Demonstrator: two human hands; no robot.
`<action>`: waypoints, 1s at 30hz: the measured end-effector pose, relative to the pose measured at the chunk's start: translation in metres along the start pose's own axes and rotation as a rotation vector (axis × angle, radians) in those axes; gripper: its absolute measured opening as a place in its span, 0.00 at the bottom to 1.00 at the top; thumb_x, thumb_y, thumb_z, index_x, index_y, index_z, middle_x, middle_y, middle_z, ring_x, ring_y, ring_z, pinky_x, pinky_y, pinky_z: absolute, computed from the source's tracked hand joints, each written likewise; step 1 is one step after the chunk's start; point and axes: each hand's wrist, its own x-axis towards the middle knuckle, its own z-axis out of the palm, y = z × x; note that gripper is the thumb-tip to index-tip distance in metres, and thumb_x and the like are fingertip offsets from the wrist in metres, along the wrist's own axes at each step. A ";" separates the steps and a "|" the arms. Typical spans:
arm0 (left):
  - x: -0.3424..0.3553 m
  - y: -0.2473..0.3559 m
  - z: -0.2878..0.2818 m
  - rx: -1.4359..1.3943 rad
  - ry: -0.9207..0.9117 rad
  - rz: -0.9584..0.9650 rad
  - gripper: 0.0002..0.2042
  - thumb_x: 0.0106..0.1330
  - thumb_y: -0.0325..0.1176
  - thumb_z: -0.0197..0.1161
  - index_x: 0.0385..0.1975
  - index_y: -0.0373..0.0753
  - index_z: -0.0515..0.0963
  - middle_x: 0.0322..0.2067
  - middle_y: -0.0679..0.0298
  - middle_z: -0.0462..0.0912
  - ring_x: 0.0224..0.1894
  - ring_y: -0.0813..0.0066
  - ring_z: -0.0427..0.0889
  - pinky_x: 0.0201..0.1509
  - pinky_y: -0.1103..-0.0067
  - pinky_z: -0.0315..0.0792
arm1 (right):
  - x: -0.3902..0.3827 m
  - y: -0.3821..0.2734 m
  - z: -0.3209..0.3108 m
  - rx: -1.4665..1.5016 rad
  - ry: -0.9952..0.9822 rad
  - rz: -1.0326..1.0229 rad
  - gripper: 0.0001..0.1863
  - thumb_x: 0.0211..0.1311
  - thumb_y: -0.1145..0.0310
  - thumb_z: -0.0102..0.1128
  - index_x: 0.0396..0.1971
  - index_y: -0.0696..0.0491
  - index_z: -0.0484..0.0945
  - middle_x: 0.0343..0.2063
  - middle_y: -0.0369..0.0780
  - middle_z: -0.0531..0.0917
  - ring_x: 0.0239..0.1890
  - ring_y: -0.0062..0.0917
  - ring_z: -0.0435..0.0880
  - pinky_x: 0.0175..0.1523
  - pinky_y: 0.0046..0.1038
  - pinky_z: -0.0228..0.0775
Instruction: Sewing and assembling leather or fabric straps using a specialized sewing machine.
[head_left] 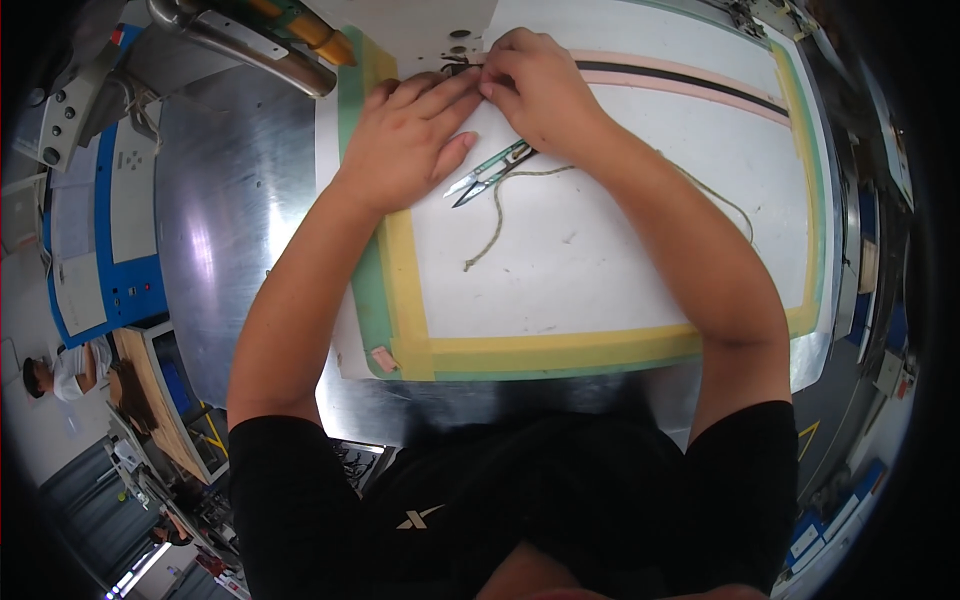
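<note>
My left hand (405, 140) lies flat on the white board (600, 250), fingers stretched toward a small dark piece (457, 70) at the board's far edge. Beside it my right hand (540, 90) is closed in a pinch, its fingertips meeting the left fingers; what they hold is hidden. From behind the right hand a black strip (690, 82) runs rightward between pink bands. Below both hands lies a pair of thread snips (490, 172), its blades pointing to the lower left. A thin olive cord (498, 215) curls past the snips and under my right forearm.
Yellow tape (560, 350) and green tape (368, 290) border the board. A shiny metal table (215, 220) spreads out to the left. Metal tube-like machine parts (260, 50) reach in at the upper left. Another person (70, 375) is at the far left, away from my hands.
</note>
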 end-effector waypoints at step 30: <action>0.003 0.005 0.001 -0.012 0.036 -0.170 0.31 0.66 0.51 0.66 0.66 0.40 0.78 0.66 0.58 0.79 0.65 0.57 0.75 0.69 0.62 0.66 | -0.009 -0.002 -0.009 -0.336 0.081 -0.077 0.06 0.57 0.73 0.64 0.32 0.51 0.88 0.34 0.38 0.84 0.40 0.34 0.82 0.49 0.37 0.72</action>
